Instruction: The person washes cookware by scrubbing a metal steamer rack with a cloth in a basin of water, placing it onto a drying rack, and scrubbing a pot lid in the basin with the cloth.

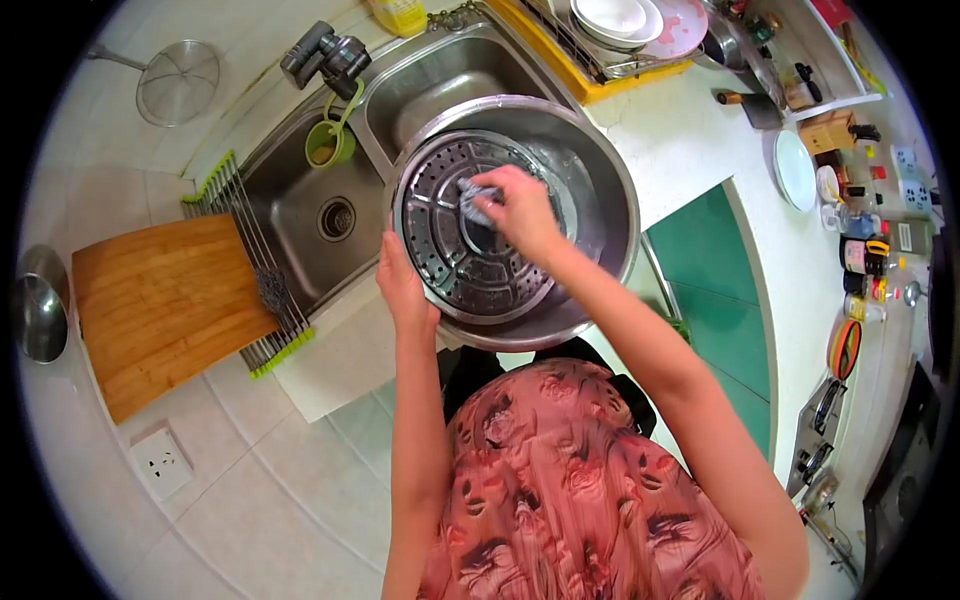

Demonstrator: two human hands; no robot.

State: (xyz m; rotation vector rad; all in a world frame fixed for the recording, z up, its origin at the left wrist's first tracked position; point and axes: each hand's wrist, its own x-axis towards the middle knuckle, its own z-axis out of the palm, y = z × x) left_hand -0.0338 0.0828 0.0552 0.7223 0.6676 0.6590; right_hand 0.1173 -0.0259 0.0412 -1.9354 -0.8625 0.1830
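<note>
A round perforated metal steamer tray (pixel 437 236) leans inside a large stainless steel basin (pixel 612 215). My left hand (pixel 405 285) is closed on the tray's left rim, its thumb side against the metal and part of the fingers hidden. In my right hand (pixel 522 210) a grey steel wool scourer (pixel 478 203) is pinched, pressed on the tray near its centre. The basin's wall surrounds the tray on the right and below.
Behind the basin lies a double sink (pixel 440 75), with a faucet (pixel 335 62) and a green strainer cup (pixel 330 145) hanging from it. A wooden cutting board (pixel 170 300) rests on a roll-up rack (pixel 268 285) at left. Dishes (pixel 625 20) stand in a rack; a cleaver (pixel 760 108) lies right.
</note>
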